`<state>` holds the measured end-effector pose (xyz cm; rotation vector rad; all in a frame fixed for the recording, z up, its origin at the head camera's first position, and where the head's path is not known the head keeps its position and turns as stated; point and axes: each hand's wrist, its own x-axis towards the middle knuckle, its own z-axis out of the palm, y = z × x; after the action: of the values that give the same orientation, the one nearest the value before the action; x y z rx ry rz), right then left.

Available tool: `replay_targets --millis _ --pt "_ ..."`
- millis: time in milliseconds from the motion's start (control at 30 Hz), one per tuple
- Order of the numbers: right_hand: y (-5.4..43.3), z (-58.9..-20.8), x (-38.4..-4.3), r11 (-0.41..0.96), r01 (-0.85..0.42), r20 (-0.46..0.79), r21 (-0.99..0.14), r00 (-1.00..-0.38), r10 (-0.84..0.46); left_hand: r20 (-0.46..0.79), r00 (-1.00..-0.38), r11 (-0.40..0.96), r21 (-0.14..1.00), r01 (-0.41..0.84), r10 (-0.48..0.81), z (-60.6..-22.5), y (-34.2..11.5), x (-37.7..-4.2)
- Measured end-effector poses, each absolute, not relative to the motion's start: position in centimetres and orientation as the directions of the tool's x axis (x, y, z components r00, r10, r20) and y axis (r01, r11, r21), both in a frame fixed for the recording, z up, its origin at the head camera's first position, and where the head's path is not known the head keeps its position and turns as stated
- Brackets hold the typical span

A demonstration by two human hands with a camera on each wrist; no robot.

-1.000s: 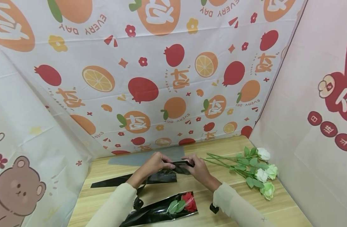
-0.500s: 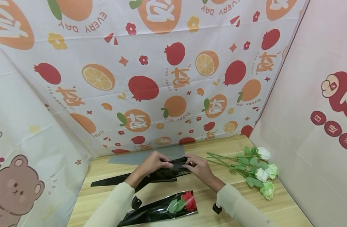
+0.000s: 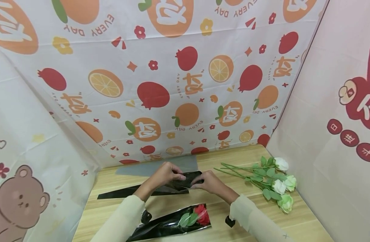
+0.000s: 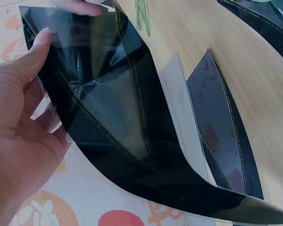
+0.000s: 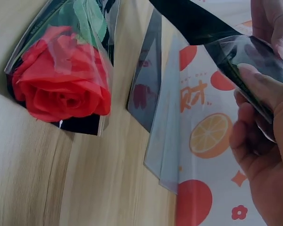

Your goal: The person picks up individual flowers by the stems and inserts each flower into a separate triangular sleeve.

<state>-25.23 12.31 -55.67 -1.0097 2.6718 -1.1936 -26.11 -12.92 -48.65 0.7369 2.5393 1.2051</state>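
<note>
Above the table, both hands hold one black flower sleeve (image 3: 188,176) with a clear front panel; no flower shows through it. My left hand (image 3: 166,174) grips one long edge near the mouth, its thumb (image 4: 41,37) on the front and the other fingers behind. My right hand (image 3: 208,181) pinches the mouth's other side, thumb (image 5: 250,73) pressed on the clear film and fingers curled underneath. In the left wrist view the sleeve's narrow end curves away to the lower right. Nearer me lies a red rose (image 5: 63,84) inside another black sleeve (image 3: 169,226).
Another black sleeve (image 3: 121,192) lies flat under the held one. Greyish translucent sleeves (image 3: 136,170) lie behind it, by the printed cloth backdrop (image 3: 160,77). White and pale green roses (image 3: 279,187) with long stems are on the right of the wooden table (image 3: 242,215).
The sleeve was stretched out flatter half a second ago; its mouth end now sits lower. My right hand has shifted slightly left and down, its fingers curling round the edge. My left hand barely moved.
</note>
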Motion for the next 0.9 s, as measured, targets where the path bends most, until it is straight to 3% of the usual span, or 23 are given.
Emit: replay_targets --millis 200,533,700,900 --pt "12.5 -55.7 -25.3 0.536 -0.61 0.254 -0.584 -0.764 -0.593 0.022 -0.836 0.538 0.755 0.374 0.549 -49.0 -13.0 -25.9" --pt "13.3 -56.2 -25.4 0.545 -0.591 0.186 -0.595 -0.761 -0.622 0.065 -0.817 0.525 0.737 0.427 0.573 -50.1 -12.7 -25.7" --pt "13.8 -56.0 -25.4 0.494 -0.515 0.144 -0.701 -0.78 -0.609 0.071 -0.82 0.525 0.736 0.427 0.568 -50.1 -12.8 -25.7" --pt "14.9 -55.9 -25.4 0.335 -0.337 0.084 -0.88 -0.804 -0.588 0.047 -0.843 0.517 0.771 0.371 0.536 -49.9 -12.8 -25.4"
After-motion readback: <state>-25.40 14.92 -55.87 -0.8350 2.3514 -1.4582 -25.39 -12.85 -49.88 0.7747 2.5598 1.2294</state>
